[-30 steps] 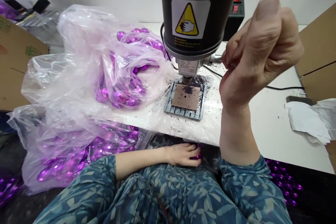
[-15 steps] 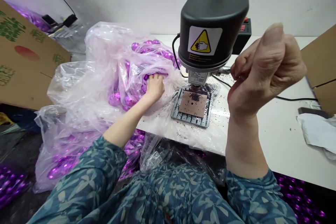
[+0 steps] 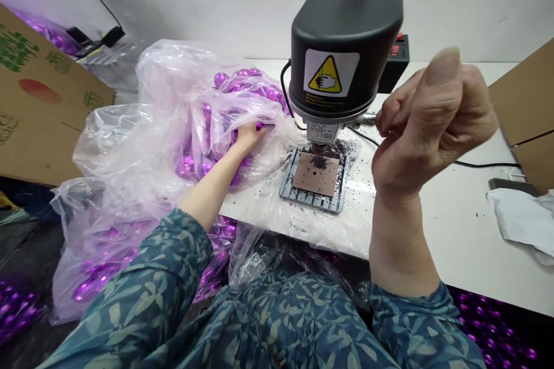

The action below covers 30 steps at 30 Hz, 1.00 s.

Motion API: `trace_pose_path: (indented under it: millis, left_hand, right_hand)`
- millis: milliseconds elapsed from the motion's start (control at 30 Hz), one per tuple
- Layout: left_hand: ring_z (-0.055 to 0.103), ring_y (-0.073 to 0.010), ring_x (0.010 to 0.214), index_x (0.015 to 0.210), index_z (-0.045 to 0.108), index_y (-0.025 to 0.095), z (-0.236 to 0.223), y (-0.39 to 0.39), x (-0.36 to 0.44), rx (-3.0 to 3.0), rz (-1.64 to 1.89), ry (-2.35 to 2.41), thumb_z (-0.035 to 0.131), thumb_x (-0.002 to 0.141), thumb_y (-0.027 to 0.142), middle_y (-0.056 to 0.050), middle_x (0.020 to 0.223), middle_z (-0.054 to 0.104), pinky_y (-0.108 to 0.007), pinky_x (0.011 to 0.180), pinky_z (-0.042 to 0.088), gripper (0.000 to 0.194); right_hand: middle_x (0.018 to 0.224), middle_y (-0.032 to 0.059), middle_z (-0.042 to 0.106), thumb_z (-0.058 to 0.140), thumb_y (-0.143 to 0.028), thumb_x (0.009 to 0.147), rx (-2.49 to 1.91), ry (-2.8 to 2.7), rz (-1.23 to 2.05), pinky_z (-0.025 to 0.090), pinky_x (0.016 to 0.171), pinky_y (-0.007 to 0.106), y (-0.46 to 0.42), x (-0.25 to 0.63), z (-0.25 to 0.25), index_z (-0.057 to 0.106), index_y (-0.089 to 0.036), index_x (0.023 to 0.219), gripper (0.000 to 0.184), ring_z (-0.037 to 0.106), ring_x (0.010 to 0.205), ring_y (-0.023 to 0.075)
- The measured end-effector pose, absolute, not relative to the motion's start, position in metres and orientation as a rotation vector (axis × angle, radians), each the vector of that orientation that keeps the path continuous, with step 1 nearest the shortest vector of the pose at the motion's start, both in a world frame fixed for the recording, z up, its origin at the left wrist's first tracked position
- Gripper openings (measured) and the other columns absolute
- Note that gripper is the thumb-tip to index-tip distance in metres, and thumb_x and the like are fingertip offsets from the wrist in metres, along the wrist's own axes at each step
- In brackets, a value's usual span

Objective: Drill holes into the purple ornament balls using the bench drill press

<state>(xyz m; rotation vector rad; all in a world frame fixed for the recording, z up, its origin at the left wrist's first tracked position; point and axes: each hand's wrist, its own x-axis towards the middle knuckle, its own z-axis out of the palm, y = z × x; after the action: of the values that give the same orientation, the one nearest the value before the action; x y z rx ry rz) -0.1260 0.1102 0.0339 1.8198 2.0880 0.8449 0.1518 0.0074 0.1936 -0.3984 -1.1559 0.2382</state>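
Drill [image 3: 344,49] stands near the middle, its long axis close to upright, leaning in this view so that the nose points down between six and seven o'clock. Beneath it, a brown board [image 3: 315,185] with one small round hole lies flat on a slotted metal plate [image 3: 288,181]; dark shavings [image 3: 320,162] are heaped below the nose, hiding whether the tip touches the board.

Taking the plate as the clock's centre, the right hand [image 3: 435,121] is at two o'clock, clenched around the end of a metal handle [image 3: 367,119] that juts almost level from the drill toward three. The left hand [image 3: 249,137] is at ten o'clock, partly under the loose film of a plastic bag [image 3: 116,176], its forearm pointing to one. A shiny purple ball [image 3: 259,125] shows at its fingertips; I cannot tell whether it is gripped. More purple balls [image 3: 186,166] lie in the bag around that wrist. A black box [image 3: 393,72] with red switches is at one o'clock, and white paper [image 3: 519,219] lies between three and four.
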Motion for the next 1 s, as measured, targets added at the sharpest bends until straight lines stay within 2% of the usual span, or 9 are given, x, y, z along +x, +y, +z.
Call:
trace_pose_path:
  millis: [100,167,233,300,400,567,667,767,1000]
  left_hand:
    - [0.072,-0.0267,0.095,0.111,0.076,0.016,0.042,0.077,-0.113,1.600,1.015,1.841,0.065,0.089,0.027,-0.010,0.100,0.076,-0.041,0.092,0.060,0.026]
    - [0.071,-0.0209,0.086,0.118,0.074,0.021,0.048,0.053,-0.102,1.356,1.120,1.579,0.067,0.091,0.033,-0.007,0.102,0.076,-0.034,0.077,0.060,0.030]
    - [0.072,-0.0193,0.084,0.120,0.072,0.022,0.051,0.034,-0.092,1.130,1.137,1.352,0.067,0.093,0.037,-0.007,0.107,0.076,-0.032,0.071,0.061,0.031]
    - [0.074,-0.0202,0.086,0.119,0.071,0.022,0.050,0.022,-0.081,0.991,1.113,1.203,0.070,0.094,0.042,-0.008,0.109,0.077,-0.034,0.072,0.064,0.033]
    - [0.076,-0.0204,0.092,0.123,0.070,0.022,0.038,0.014,-0.066,0.996,1.119,1.105,0.082,0.088,0.051,-0.008,0.111,0.078,-0.035,0.078,0.065,0.047]
    - [0.076,-0.0221,0.107,0.130,0.068,0.020,0.012,0.011,-0.044,1.173,1.196,1.045,0.096,0.075,0.053,-0.008,0.116,0.080,-0.039,0.102,0.060,0.070]
    - [0.075,-0.0254,0.113,0.128,0.067,0.019,0.003,0.012,-0.034,1.228,1.202,1.044,0.097,0.074,0.053,-0.011,0.122,0.079,-0.043,0.107,0.059,0.071]
    - [0.075,-0.0274,0.115,0.129,0.066,0.018,-0.001,0.014,-0.027,1.270,1.197,1.048,0.097,0.073,0.053,-0.012,0.124,0.078,-0.046,0.109,0.059,0.073]
    - [0.074,-0.0289,0.118,0.128,0.066,0.018,-0.005,0.013,-0.014,1.402,1.193,1.062,0.096,0.072,0.053,-0.014,0.129,0.076,-0.044,0.107,0.059,0.073]
  right_hand:
    - [0.051,-0.0060,0.026,0.061,-0.045,0.097,-0.408,-1.167,0.210,0.027,0.047,0.030,0.005,0.150,0.196,0.037,-0.022,0.061,0.050,0.037,0.043,0.0063]
    - [0.051,-0.0060,0.025,0.062,-0.046,0.096,-0.410,-1.163,0.199,0.027,0.046,0.030,0.003,0.149,0.197,0.035,-0.022,0.061,0.051,0.036,0.043,0.0065]
    - [0.052,-0.0061,0.027,0.062,-0.046,0.096,-0.418,-1.155,0.191,0.028,0.045,0.030,0.002,0.148,0.198,0.034,-0.022,0.061,0.051,0.036,0.042,0.0065]
    - [0.052,-0.0060,0.030,0.061,-0.048,0.097,-0.442,-1.153,0.186,0.029,0.045,0.031,0.002,0.148,0.197,0.033,-0.022,0.061,0.052,0.036,0.042,0.0066]
    - [0.054,-0.0056,0.032,0.059,-0.054,0.098,-0.476,-1.161,0.172,0.030,0.047,0.031,0.003,0.147,0.196,0.030,-0.023,0.063,0.054,0.035,0.043,0.0072]
    - [0.053,-0.0049,0.035,0.050,-0.060,0.100,-0.536,-1.197,0.087,0.030,0.045,0.032,0.007,0.148,0.193,0.027,-0.024,0.064,0.055,0.034,0.042,0.0080]
    - [0.052,-0.0048,0.034,0.048,-0.061,0.099,-0.564,-1.198,0.072,0.031,0.043,0.032,0.006,0.147,0.194,0.026,-0.025,0.064,0.055,0.032,0.041,0.0082]
    - [0.051,-0.0056,0.028,0.057,-0.061,0.094,-0.485,-1.160,0.122,0.029,0.043,0.032,0.005,0.146,0.196,0.027,-0.024,0.063,0.056,0.030,0.040,0.0083]
    - [0.051,-0.0052,0.026,0.057,-0.067,0.089,-0.490,-1.144,0.138,0.027,0.046,0.037,0.005,0.146,0.195,0.032,-0.025,0.063,0.055,0.029,0.040,0.0105]
